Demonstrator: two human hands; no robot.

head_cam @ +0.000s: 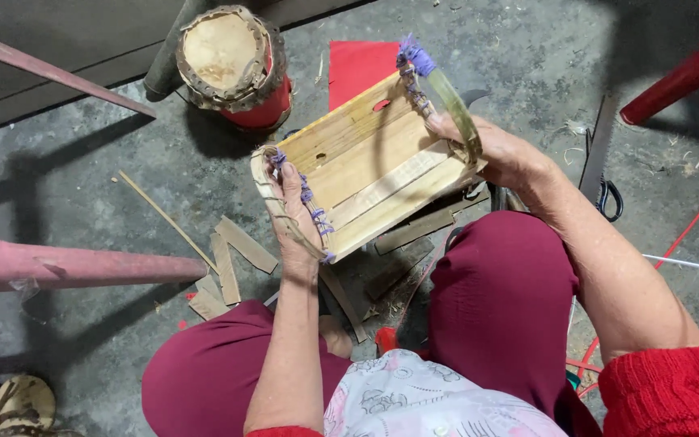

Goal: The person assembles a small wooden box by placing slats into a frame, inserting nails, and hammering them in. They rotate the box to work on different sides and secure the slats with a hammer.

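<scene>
Both forearms are bare and reach forward from red sleeves. The left hand (pixel 299 217) is raised with fingers curled closed in a grip. The right hand (pixel 502 152) is also closed, its wrist bent inward.

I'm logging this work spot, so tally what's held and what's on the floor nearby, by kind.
Slatted wooden frame, held by left hand and right hand: 1
Drum-like stump: 1
Red sheet: 1
Handsaw: 1
Total: 4
</scene>
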